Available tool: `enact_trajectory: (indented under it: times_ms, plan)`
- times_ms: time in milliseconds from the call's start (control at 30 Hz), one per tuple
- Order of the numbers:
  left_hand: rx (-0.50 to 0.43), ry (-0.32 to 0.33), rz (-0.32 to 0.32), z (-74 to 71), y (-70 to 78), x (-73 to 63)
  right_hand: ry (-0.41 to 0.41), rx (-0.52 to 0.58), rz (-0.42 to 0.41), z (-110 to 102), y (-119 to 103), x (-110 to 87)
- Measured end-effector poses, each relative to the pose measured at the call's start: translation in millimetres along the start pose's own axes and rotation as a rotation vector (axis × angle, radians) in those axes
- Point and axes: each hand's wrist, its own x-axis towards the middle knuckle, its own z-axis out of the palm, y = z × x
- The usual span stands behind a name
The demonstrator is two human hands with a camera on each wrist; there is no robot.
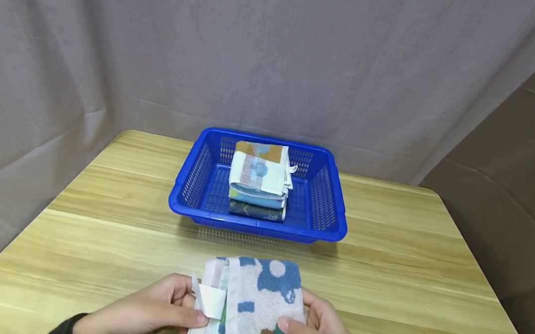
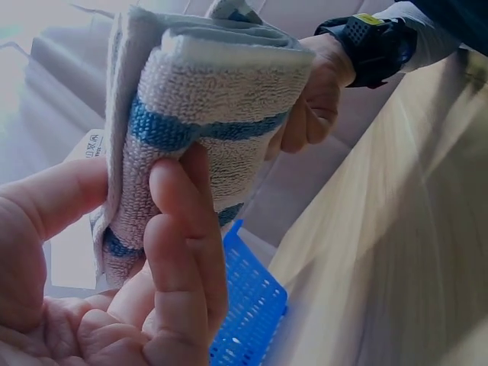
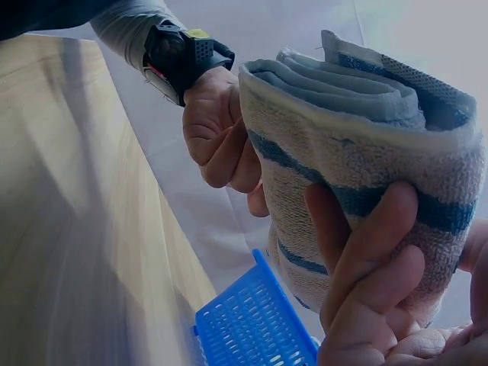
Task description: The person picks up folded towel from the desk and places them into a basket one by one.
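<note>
A folded towel point(image 1: 266, 296), pale with blue patterns and a white label point(image 1: 212, 301), is held up near the front of the table. My left hand point(image 1: 154, 306) pinches its left edge, thumb in front beside the label. On the opposite side, my right hand point(image 1: 319, 323) grips the towel with the thumb on its front face and the fingers behind. Both wrist views show the towel's back point(image 2: 221, 91), with blue stripes, and the layered folds point(image 3: 343, 91) along one edge.
Beyond the hands, a blue plastic basket point(image 1: 265, 226) stands on the wooden table point(image 1: 94, 229). Inside it lies a stack of folded towels point(image 1: 258, 174), white, orange, light blue and dark. A grey curtain point(image 1: 272, 62) hangs behind the table.
</note>
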Motion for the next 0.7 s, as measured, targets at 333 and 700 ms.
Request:
enact_trajectory:
  times_ms: [333,700]
  plan:
    - [0.041,0.063,-0.045,-2.1,13.6,1.5,0.066,-0.038,0.076,7,-16,6.3]
    - [0.086,0.073,-0.008,-6.3,27.1,6.2,0.136,-0.118,0.150,16,-39,15.2]
